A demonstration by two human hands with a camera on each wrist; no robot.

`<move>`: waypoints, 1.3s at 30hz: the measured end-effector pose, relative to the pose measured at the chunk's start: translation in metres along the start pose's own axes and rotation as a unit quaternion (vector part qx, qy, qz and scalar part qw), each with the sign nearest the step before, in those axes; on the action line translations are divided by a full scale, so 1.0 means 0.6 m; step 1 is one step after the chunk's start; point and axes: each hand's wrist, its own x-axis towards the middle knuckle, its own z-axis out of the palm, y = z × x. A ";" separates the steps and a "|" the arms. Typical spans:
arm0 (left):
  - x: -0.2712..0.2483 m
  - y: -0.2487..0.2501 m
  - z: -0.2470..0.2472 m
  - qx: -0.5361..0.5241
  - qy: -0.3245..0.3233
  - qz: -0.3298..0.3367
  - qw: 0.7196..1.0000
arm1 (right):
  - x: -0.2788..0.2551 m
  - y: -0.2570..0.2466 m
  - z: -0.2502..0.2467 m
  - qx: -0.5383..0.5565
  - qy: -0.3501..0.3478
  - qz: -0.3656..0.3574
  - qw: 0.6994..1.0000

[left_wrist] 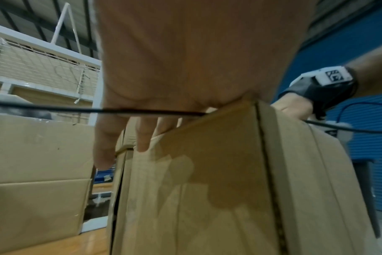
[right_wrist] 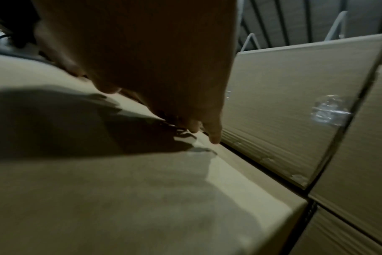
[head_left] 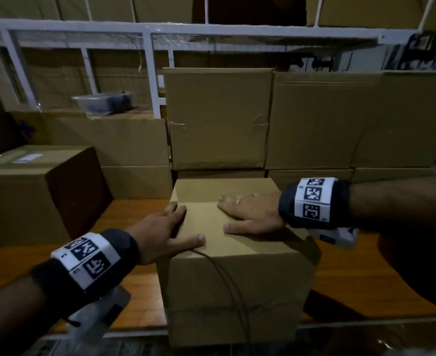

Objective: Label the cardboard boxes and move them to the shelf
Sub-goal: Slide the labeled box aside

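Note:
A plain cardboard box [head_left: 263, 291] stands on the wooden table [head_left: 353, 273] right in front of me, its top flaps closed. My left hand [head_left: 181, 224] rests on the box's top left edge, thumb lying on top and fingers [left_wrist: 143, 138] reaching straight down the left side. My right hand [head_left: 247, 211] lies flat on the top of the box [right_wrist: 120, 189], fingers spread and pointing left. In the right wrist view its fingertips [right_wrist: 215, 136] reach the far top edge. I see no label on the box top.
A larger box [head_left: 29, 201] with a white label [head_left: 28, 157] sits at the left. Stacked boxes [head_left: 217, 119] form a wall behind, under a white shelf frame [head_left: 150, 73]. A clear plastic tub [head_left: 101, 102] sits at the back left. A thin cable [head_left: 227, 278] hangs across the box front.

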 end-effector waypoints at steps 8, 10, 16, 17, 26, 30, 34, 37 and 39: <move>0.019 -0.017 0.006 -0.020 -0.014 0.028 0.999 | 0.032 0.026 0.014 -0.002 0.019 -0.022 1.000; 0.019 -0.017 0.005 -0.027 -0.027 0.024 0.999 | 0.029 0.023 0.015 0.000 0.002 -0.065 0.998; 0.016 -0.015 -0.016 -0.018 -0.085 0.017 0.996 | 0.033 0.036 0.015 0.015 0.022 -0.075 0.997; 0.017 -0.016 -0.017 -0.014 -0.091 0.017 0.996 | 0.031 0.034 0.017 0.016 0.010 -0.091 0.996; 0.021 -0.016 -0.018 -0.014 -0.128 0.001 0.992 | 0.028 0.042 0.020 0.022 0.020 -0.108 0.994; 0.021 -0.011 -0.013 -0.004 -0.115 0.000 0.993 | 0.010 0.037 0.025 0.016 0.019 -0.079 0.997; 0.019 -0.012 -0.011 -0.004 -0.107 0.002 0.994 | -0.016 0.031 0.037 0.043 0.017 -0.070 0.996; 0.019 -0.012 -0.010 0.002 -0.106 0.005 0.994 | -0.030 0.030 0.044 0.033 0.012 -0.061 0.997; 0.017 -0.012 -0.009 0.000 -0.104 0.007 0.995 | -0.034 0.028 0.047 0.044 -0.003 -0.084 0.995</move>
